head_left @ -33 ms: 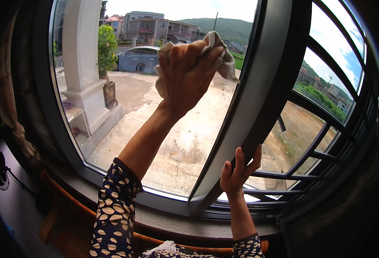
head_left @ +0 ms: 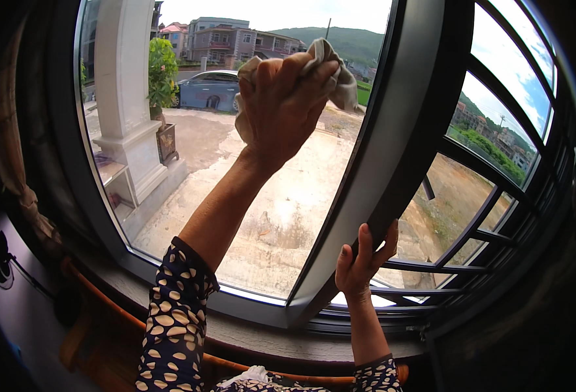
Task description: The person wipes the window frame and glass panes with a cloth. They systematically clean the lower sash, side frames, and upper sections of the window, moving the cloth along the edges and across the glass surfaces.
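Filling most of the view, a big glass pane (head_left: 190, 170) sits in a dark window frame (head_left: 392, 150). To the right, dark window bars (head_left: 497, 189) curve across the open side. Outside: a white pillar (head_left: 121, 85), a pale concrete yard (head_left: 288, 196), a blue-grey car (head_left: 209, 88), a potted green shrub (head_left: 160, 72), houses and a green hill further back. A wooden rail (head_left: 105, 304) runs below the sill, lower left.

Left hand (head_left: 285, 104) is raised high, arm in a dark spotted sleeve (head_left: 174, 326), fingers curled tight round a beige cloth (head_left: 340, 78), which is pressed against the glass near the top, just beside the frame. Cloth bunches out above and right of the knuckles.

Right hand (head_left: 363, 261) is lower, fingers wrapped round the edge of the frame's upright, thumb on the near face, gripping it firmly. Hands well apart.
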`<action>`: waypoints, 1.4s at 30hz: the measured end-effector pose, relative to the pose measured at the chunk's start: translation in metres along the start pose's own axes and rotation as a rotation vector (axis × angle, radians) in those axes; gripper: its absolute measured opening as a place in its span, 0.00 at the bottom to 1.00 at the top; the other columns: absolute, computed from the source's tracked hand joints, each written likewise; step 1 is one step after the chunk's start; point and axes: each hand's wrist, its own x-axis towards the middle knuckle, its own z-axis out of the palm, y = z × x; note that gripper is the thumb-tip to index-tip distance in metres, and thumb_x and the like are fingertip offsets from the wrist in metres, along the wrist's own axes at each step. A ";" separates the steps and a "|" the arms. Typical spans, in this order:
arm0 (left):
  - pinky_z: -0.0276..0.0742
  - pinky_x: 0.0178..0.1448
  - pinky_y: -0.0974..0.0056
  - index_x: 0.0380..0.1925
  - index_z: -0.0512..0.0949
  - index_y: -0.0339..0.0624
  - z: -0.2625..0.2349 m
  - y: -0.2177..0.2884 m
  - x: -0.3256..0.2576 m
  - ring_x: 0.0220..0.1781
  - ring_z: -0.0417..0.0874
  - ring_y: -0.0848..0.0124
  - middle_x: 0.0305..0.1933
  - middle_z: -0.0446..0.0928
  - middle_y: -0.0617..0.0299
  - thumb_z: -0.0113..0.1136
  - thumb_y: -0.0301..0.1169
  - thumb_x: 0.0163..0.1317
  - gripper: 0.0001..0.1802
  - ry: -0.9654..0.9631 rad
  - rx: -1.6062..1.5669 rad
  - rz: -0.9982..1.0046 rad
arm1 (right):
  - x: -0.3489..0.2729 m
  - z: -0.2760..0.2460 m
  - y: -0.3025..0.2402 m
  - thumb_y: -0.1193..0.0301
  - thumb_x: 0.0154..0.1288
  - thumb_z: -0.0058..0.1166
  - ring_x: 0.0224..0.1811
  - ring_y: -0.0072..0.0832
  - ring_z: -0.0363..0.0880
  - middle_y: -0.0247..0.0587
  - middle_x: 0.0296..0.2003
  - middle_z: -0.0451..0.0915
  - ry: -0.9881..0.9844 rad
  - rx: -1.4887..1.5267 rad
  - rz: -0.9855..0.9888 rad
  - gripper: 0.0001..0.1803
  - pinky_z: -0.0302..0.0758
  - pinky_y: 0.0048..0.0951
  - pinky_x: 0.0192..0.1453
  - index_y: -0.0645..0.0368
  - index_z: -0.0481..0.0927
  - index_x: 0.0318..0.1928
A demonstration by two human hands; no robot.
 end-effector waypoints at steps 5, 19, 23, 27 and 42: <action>0.60 0.49 0.57 0.45 0.80 0.62 0.006 -0.019 0.021 0.44 0.72 0.68 0.44 0.73 0.74 0.64 0.40 0.58 0.13 0.069 0.061 -0.104 | 0.005 0.001 -0.007 0.58 0.76 0.36 0.70 0.52 0.52 0.62 0.69 0.45 0.006 0.021 -0.002 0.24 0.56 0.48 0.68 0.54 0.63 0.67; 0.58 0.53 0.57 0.41 0.83 0.53 -0.050 0.044 -0.087 0.47 0.68 0.66 0.47 0.75 0.70 0.65 0.36 0.55 0.12 -0.135 -0.056 -0.280 | 0.004 0.005 -0.007 0.57 0.77 0.36 0.71 0.51 0.52 0.61 0.70 0.44 0.001 -0.005 0.032 0.25 0.58 0.47 0.68 0.55 0.63 0.67; 0.59 0.53 0.59 0.40 0.83 0.55 -0.065 0.063 -0.115 0.48 0.69 0.69 0.47 0.74 0.73 0.70 0.32 0.49 0.15 -0.191 -0.087 -0.276 | 0.001 0.011 -0.004 0.57 0.74 0.41 0.65 0.54 0.54 0.66 0.69 0.49 0.085 0.093 0.062 0.23 0.54 0.51 0.65 0.54 0.70 0.62; 0.62 0.54 0.58 0.41 0.83 0.54 -0.061 0.044 -0.113 0.45 0.70 0.68 0.43 0.75 0.69 0.72 0.33 0.45 0.19 -0.194 -0.011 -0.175 | 0.003 0.010 -0.004 0.57 0.74 0.41 0.66 0.54 0.54 0.66 0.69 0.50 0.071 0.098 0.074 0.23 0.54 0.51 0.66 0.54 0.70 0.62; 0.66 0.48 0.54 0.44 0.81 0.52 -0.034 -0.013 0.014 0.40 0.72 0.60 0.40 0.75 0.63 0.62 0.41 0.61 0.14 -0.122 0.060 -0.317 | 0.000 0.008 0.005 0.57 0.74 0.41 0.67 0.53 0.53 0.64 0.69 0.48 0.097 0.114 0.045 0.22 0.54 0.50 0.65 0.53 0.69 0.62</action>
